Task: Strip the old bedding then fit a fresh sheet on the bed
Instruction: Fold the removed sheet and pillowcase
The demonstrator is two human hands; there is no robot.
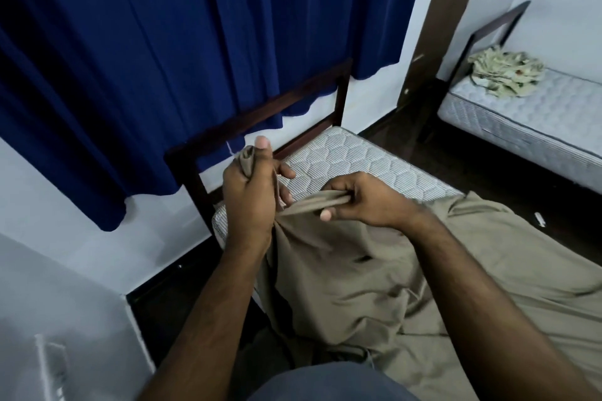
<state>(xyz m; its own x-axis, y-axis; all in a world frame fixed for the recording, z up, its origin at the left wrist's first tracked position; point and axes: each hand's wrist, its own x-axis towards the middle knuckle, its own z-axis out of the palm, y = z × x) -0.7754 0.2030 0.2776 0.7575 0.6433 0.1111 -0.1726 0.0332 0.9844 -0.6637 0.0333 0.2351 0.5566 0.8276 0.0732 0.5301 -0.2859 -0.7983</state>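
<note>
At the far left a dark blue curtain (182, 42) hangs down over the white wall (65, 198) and over the dark wooden bed frame (260, 109). Just in front of the frame the left hand (250, 192) is closed around a bunched corner of the tan sheet (358, 286), with the thumb pointing up and a bit of cloth showing above the fist. Near it, a little apart, the right hand (361, 198) pinches a stretched edge of the same sheet between the thumb and curled fingers. The cloth runs tight between the two hands. The rest of the sheet lies wrinkled over the near part of the mattress (355, 159), and its quilted grey corner by the frame is bare. At the far right a second bed (527, 120) stands across the dark floor (456, 166), with a crumpled patterned cloth (506, 73) lying on its bare mattress.
</note>
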